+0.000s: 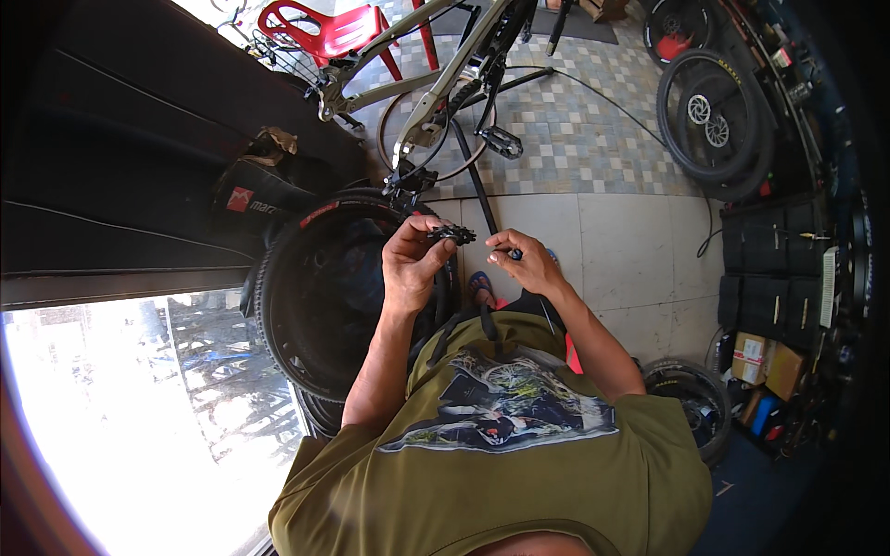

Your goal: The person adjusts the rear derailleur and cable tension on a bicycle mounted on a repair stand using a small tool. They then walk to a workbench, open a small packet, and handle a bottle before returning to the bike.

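My left hand [413, 262] grips a small black toothed metal part [453, 235] between thumb and fingers, at chest level. Just to its right, my right hand [527, 263] has its fingers curled round a small dark object [514, 254], apparently a tool, partly hidden. The two hands are apart. Above them hangs an olive-grey bike frame [436, 102] with a black pedal [502, 141] and black components at its lower end. A large wheel [280, 320] with a black tyre leans behind my left arm.
A red plastic chair [338, 35] stands beyond the frame. Wheels [700, 116] lean at the right. Black storage cases [774, 232] and cardboard boxes [753, 357] line the right side. A dark wall [111, 157] is at the left. A cable [612, 102] crosses the tiled floor.
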Tool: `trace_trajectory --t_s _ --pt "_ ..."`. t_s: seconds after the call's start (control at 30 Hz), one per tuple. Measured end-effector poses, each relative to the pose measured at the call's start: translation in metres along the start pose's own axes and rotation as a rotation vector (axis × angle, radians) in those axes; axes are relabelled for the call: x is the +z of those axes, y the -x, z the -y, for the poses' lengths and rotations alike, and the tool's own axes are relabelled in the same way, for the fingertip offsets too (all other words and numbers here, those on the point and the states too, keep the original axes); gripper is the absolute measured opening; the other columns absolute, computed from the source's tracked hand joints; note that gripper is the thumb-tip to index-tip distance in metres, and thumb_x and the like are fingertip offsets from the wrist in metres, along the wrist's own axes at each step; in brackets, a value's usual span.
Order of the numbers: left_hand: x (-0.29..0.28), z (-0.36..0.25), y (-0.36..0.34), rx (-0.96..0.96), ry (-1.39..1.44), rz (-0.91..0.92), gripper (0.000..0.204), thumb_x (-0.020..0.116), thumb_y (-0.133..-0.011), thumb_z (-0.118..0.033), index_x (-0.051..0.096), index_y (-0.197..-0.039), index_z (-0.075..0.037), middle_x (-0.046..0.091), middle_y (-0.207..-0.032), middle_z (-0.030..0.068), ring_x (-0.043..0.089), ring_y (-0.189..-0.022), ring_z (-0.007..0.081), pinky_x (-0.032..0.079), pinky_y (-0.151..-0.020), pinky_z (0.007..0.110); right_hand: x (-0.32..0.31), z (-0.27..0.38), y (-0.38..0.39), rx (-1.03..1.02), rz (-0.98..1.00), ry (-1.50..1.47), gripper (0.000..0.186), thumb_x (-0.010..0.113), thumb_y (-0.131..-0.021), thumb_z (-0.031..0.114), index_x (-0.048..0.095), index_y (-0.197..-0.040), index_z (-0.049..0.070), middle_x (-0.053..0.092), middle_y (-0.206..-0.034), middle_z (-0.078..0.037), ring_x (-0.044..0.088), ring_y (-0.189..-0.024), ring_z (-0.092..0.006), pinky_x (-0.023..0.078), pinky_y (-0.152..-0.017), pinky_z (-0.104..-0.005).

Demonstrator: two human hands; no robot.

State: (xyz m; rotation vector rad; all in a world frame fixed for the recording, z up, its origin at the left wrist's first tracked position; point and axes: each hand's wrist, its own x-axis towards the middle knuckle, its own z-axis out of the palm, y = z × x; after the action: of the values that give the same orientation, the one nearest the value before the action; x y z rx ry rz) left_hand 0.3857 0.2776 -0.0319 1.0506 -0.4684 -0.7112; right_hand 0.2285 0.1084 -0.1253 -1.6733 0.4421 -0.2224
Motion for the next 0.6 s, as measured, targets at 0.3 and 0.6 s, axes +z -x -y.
trace_trajectory --t_s 0.3,0.6 --pt "0.010 0.018 0.001 -0.371 0.414 -0.323 0.015 0.071 -0.099 -0.012 0.065 -0.112 -0.015 0.069 -0.106 -0.0003 0.063 -0.094 0.0163 0.050 -0.087 0.036 0.008 0.082 0.011 -0.160 -0.007 0.233 0.017 0.079 -0.093 0.011 0.074 -0.109 0.008 0.073 -0.106 -0.010 0.074 -0.093 -0.0279 0.058 -0.080 -0.0382" --pt "0.040 0.009 0.000 -0.524 0.564 -0.321 0.008 0.064 -0.101 -0.013 0.062 -0.109 -0.011 0.065 -0.097 0.0002 0.061 -0.083 0.0155 0.054 -0.078 0.033 0.023 0.111 0.016 -0.527 -0.155 0.616 0.028 0.085 -0.078 0.008 0.078 -0.103 0.017 0.061 -0.106 -0.003 0.069 -0.084 -0.0216 0.059 -0.073 -0.0356"
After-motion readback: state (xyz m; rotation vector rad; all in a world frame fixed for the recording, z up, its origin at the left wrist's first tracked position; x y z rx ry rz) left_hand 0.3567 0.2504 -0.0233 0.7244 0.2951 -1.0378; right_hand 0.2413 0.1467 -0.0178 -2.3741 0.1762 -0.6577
